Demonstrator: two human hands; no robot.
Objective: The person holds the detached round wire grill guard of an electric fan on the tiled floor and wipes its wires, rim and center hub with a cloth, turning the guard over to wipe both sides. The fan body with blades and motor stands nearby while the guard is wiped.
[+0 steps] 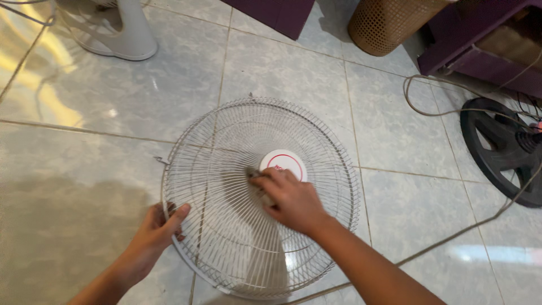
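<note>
White wire fan guard lies flat on grey tiled floor. Left hand closed on guard's rim at left edge, steadying it. Right hand curled around small cloth or pad, blurred, pressing on wires beside round white hub. Best practice, judged: keep rim pinned, wipe along wires outward from hub.

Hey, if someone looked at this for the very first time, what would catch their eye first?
The round white wire fan guard lying on the pale tiled floor at the centre. The left hand grips its near left rim, while the right hand presses something small and blurred onto the wires beside the white centre cap. At the right edge lies a black round fan part among loose cords.
</note>
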